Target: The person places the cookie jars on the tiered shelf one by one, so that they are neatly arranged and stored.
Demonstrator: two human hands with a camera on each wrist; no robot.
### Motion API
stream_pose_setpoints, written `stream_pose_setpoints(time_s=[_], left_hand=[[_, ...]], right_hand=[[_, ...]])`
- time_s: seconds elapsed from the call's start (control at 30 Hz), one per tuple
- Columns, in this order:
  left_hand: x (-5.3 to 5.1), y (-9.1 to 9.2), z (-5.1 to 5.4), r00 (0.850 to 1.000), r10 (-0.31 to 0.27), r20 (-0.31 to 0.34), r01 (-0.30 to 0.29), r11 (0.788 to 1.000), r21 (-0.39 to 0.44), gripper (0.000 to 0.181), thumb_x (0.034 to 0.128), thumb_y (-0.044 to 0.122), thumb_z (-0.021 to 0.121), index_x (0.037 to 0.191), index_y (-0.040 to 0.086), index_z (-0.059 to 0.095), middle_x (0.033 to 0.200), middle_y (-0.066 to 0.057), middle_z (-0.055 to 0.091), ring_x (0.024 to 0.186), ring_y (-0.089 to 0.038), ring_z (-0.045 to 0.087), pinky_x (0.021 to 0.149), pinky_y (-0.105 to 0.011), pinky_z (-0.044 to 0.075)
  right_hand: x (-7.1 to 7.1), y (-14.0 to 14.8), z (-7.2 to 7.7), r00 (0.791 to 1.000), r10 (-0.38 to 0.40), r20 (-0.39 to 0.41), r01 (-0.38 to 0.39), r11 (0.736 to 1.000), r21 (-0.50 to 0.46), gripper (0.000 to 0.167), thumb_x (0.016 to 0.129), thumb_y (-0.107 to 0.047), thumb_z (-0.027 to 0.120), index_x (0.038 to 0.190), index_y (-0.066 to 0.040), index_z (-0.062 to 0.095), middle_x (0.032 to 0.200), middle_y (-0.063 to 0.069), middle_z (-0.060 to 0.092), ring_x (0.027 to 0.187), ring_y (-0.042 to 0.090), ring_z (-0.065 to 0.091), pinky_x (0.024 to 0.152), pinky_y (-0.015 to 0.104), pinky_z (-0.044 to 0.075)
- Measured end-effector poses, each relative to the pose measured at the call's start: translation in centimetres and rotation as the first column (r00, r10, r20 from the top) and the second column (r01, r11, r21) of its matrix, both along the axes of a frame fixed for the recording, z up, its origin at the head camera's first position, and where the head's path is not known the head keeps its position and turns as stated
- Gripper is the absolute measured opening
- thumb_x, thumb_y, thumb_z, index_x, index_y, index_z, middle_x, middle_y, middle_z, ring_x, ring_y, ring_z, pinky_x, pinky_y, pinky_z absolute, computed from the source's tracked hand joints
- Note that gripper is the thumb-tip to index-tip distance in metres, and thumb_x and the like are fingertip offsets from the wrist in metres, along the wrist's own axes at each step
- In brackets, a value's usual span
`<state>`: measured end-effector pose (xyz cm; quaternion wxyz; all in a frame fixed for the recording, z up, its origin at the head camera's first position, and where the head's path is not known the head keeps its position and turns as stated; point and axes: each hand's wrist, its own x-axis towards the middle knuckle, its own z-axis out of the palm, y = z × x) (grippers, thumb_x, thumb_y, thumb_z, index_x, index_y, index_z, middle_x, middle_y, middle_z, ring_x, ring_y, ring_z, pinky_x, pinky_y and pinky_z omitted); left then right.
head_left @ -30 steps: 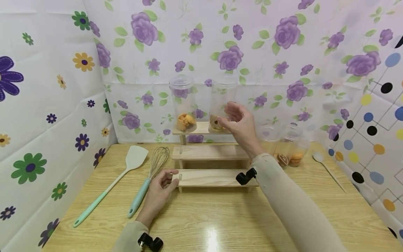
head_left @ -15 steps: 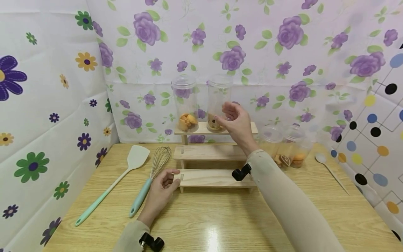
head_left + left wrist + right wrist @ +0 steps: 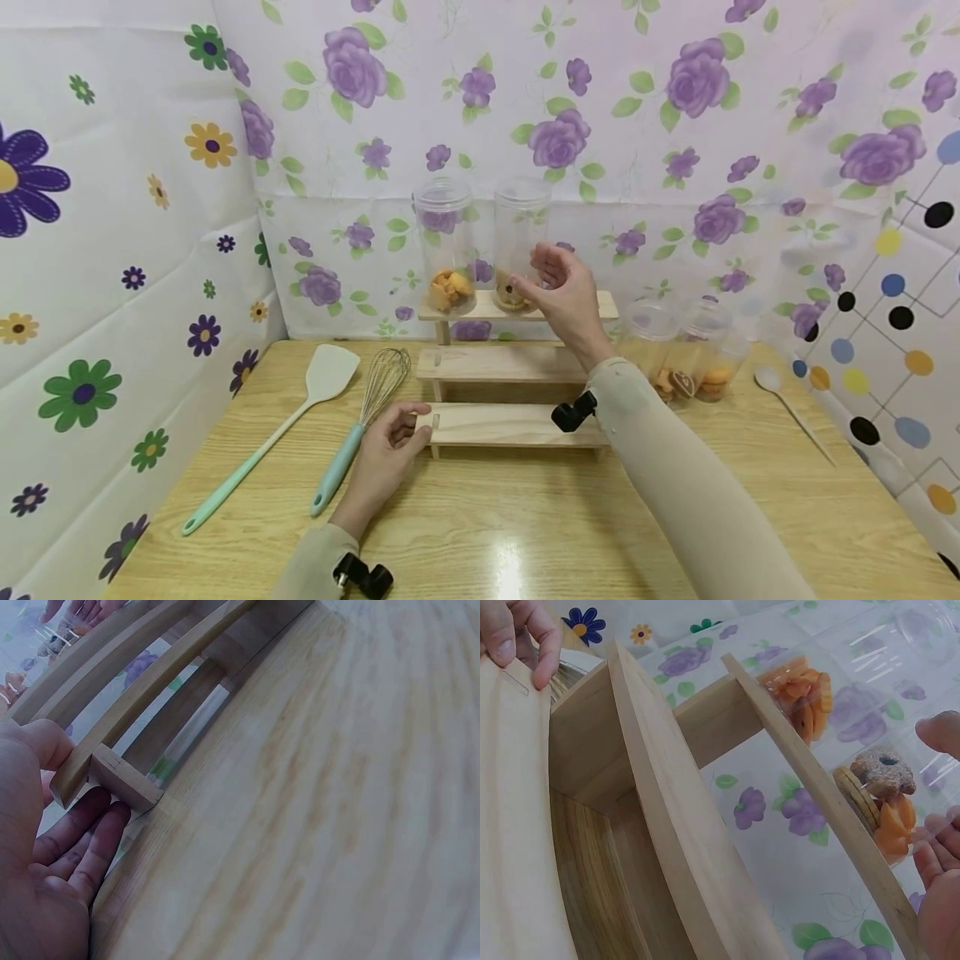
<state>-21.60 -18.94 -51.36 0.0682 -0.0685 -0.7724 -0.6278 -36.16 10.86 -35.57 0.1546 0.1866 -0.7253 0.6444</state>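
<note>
A three-tier wooden shelf (image 3: 495, 423) stands on the table in the head view. My left hand (image 3: 384, 450) grips the left end of its lowest tier; the left wrist view shows fingers beneath the board (image 3: 139, 697). Two tall clear jars stand upright on the top tier. Orange pieces lie in the left jar (image 3: 450, 289). The right jar (image 3: 520, 225) holds mixed cookies (image 3: 885, 776), seen in the right wrist view. My right hand (image 3: 564, 292) is at this jar's right side, thumb and fingers spread, fingers loosely bent; whether they touch it is hard to tell.
Several similar jars (image 3: 708, 350) with cookies stand right of the shelf, partly behind my right forearm. Beyond them lies a spoon (image 3: 787, 408). A whisk (image 3: 352, 450) and a pale spatula (image 3: 300, 408) lie on the left. Flowered cloth (image 3: 480, 133) hangs behind.
The right jar has shifted left along the top tier, closer to the left jar, and my right hand moved slightly left with it. During the last half second both stayed put. The left hand keeps its grip.
</note>
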Motion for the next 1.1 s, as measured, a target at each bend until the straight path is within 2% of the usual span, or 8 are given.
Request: stream_pose_setpoints(time_s=[0.3, 0.4, 0.5, 0.67, 0.9, 1.1], left_hand=[[0.0, 0.1, 0.0, 1.0, -0.004, -0.003, 0.004, 1.0, 0.001, 0.029, 0.1089, 0.019, 0.076, 0.137, 0.016, 0.072, 0.113, -0.016, 0.07, 0.097, -0.023, 0.067, 0.082, -0.025, 0.055], [0.0, 0.1, 0.0, 1.0, -0.002, -0.003, 0.002, 1.0, 0.004, 0.028, 0.1086, 0.018, 0.077, 0.136, 0.016, 0.073, 0.113, -0.016, 0.069, 0.095, -0.022, 0.066, 0.081, -0.025, 0.055], [0.0, 0.1, 0.0, 1.0, 0.001, -0.001, -0.001, 1.0, 0.0, 0.028, 0.1086, 0.017, 0.076, 0.136, 0.016, 0.073, 0.112, -0.016, 0.069, 0.094, -0.021, 0.066, 0.08, -0.024, 0.055], [-0.1, 0.0, 0.0, 1.0, 0.0, 0.001, 0.0, 1.0, -0.01, 0.028, 0.1089, 0.018, 0.076, 0.137, 0.016, 0.072, 0.112, -0.016, 0.07, 0.095, -0.021, 0.067, 0.081, -0.025, 0.055], [-0.1, 0.0, 0.0, 1.0, 0.0, 0.003, 0.0, 1.0, -0.003, 0.028, 0.1088, 0.018, 0.076, 0.136, 0.016, 0.072, 0.111, -0.016, 0.07, 0.095, -0.021, 0.066, 0.081, -0.025, 0.055], [0.0, 0.0, 0.0, 1.0, 0.001, 0.003, -0.001, 1.0, 0.003, 0.027, 0.1088, 0.017, 0.076, 0.136, 0.015, 0.073, 0.112, -0.016, 0.069, 0.096, -0.023, 0.066, 0.082, -0.024, 0.056]], right_hand=[[0.2, 0.4, 0.3, 1.0, -0.013, 0.015, 0.013, 1.0, -0.009, 0.08, 0.095, -0.022, 0.093, 0.16, 0.001, 0.052, 0.158, 0.023, 0.058, 0.148, 0.039, 0.056, 0.126, 0.053, 0.042], [0.5, 0.7, 0.5, 1.0, -0.028, 0.0, 0.028, 0.999, -0.016, 0.082, 0.094, -0.022, 0.093, 0.161, 0.0, 0.052, 0.159, 0.021, 0.059, 0.147, 0.036, 0.057, 0.124, 0.058, 0.043], [1.0, 1.2, 0.7, 0.998, -0.056, -0.022, 0.056, 0.998, -0.027, 0.083, 0.093, -0.024, 0.094, 0.162, -0.004, 0.052, 0.158, 0.017, 0.061, 0.146, 0.033, 0.059, 0.122, 0.055, 0.046], [2.8, 2.4, 1.0, 0.992, -0.099, -0.077, 0.093, 0.993, -0.077, 0.079, 0.093, -0.022, 0.094, 0.161, -0.009, 0.055, 0.155, 0.011, 0.063, 0.144, 0.028, 0.06, 0.123, 0.044, 0.046], [5.9, 4.3, 1.7, 0.97, -0.124, -0.207, 0.099, 0.987, -0.128, 0.071, 0.095, -0.012, 0.091, 0.158, -0.008, 0.057, 0.152, 0.007, 0.063, 0.143, 0.029, 0.059, 0.123, 0.043, 0.045], [8.5, 5.9, 1.4, 0.951, -0.161, -0.264, 0.126, 0.981, -0.145, 0.071, 0.093, -0.003, 0.089, 0.157, -0.01, 0.059, 0.151, 0.008, 0.063, 0.141, 0.035, 0.059, 0.118, 0.04, 0.047]])
